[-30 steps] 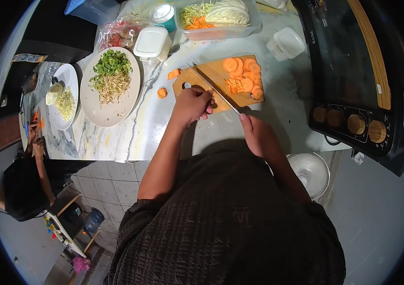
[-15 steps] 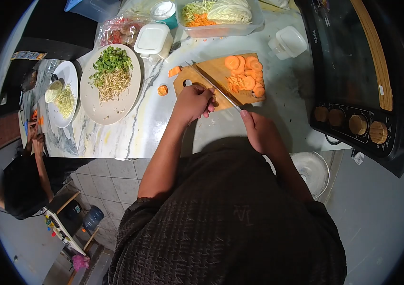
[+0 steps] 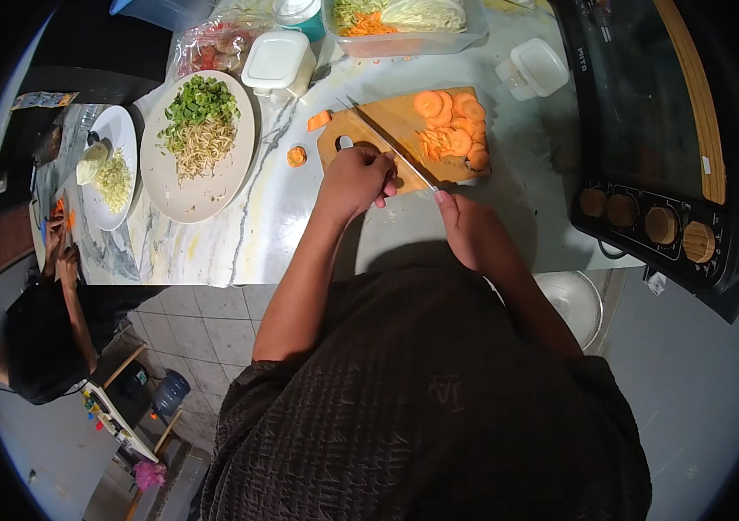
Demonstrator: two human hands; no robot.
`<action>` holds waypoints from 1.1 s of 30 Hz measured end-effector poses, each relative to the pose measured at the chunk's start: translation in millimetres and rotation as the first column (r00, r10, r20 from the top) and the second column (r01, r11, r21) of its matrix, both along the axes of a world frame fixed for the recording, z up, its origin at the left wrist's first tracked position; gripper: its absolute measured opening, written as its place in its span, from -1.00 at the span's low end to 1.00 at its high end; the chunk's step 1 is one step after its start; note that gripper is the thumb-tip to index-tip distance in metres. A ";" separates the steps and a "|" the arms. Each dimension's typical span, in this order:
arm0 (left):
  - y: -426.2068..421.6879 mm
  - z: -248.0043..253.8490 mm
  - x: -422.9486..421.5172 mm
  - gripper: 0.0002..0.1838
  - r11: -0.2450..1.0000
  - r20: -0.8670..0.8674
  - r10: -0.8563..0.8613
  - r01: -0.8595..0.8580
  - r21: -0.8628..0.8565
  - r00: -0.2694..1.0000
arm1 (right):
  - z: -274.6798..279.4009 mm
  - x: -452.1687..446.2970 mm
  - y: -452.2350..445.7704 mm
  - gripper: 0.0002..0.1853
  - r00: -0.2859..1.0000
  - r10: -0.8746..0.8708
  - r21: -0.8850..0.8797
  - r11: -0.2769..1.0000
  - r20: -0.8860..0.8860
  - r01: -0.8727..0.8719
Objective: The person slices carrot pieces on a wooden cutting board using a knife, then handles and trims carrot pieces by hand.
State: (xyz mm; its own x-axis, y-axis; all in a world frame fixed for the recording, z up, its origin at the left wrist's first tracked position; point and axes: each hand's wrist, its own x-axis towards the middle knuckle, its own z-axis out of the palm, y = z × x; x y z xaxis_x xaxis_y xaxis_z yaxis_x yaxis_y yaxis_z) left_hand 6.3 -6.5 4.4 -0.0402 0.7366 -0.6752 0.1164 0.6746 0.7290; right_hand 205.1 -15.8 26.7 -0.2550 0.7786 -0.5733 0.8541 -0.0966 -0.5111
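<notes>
Head view: right hand (image 3: 471, 227) clamped on the knife (image 3: 391, 145), blade slanting over the cutting board (image 3: 397, 117); left hand (image 3: 356, 184) apart from it, curled beside the blade, can't tell on what; carrot slices (image 3: 459, 141) lie beyond both.

Dark textured short-sleeved shirt (image 3: 421, 425), faint lettering (image 3: 447, 392).

A large plate (image 3: 213, 200) bears chopped greens (image 3: 202, 97) and sprouts (image 3: 204, 149). Beside it, a white plate (image 3: 127, 139) holds a pale chopped heap (image 3: 115, 184). A white-lidded tub (image 3: 275, 59) stands near the large plate's upper right, a clear bag (image 3: 213, 50) just left of the tub. A small container (image 3: 539, 68) lies near a black oven (image 3: 643, 95) with wooden knobs (image 3: 660, 225). Below the counter (image 3: 252, 243) are a metal strainer (image 3: 581, 304), partly hidden, a blue jug (image 3: 171, 393) and something pink (image 3: 149, 474).
</notes>
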 end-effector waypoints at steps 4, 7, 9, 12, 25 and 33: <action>-1.2 0.3 0.3 -0.66 1.000 0.019 0.012 -0.012 0.005 1.000 | -5.9 -2.7 -3.6 -0.43 0.999 -0.040 0.024 0.999 -0.031 0.041; -1.3 2.1 -1.1 -0.65 1.000 0.002 0.000 0.000 0.005 1.000 | -7.3 0.8 -9.2 -0.44 0.997 -0.065 0.056 0.996 -0.036 0.067; -1.5 1.3 -0.9 -0.65 1.000 -0.004 -0.009 0.009 0.004 1.000 | -10.1 7.0 -12.6 -0.44 0.997 -0.065 0.077 0.995 -0.037 0.068; -1.9 -0.2 -0.7 -0.65 1.000 0.021 -0.001 0.000 0.026 1.000 | -11.6 13.1 -15.3 -0.44 0.992 -0.115 0.077 0.990 -0.049 0.118; -4.2 13.5 0.0 -0.62 1.000 -0.021 0.029 -0.029 0.012 0.999 | -6.5 12.9 -18.8 -0.46 0.974 -0.173 -0.009 0.985 -0.144 0.174; -1.9 -2.1 -1.7 -0.63 0.999 -0.004 0.019 -0.019 0.045 1.000 | -3.2 12.4 -23.1 -0.43 0.974 -0.180 -0.060 0.983 -0.137 0.173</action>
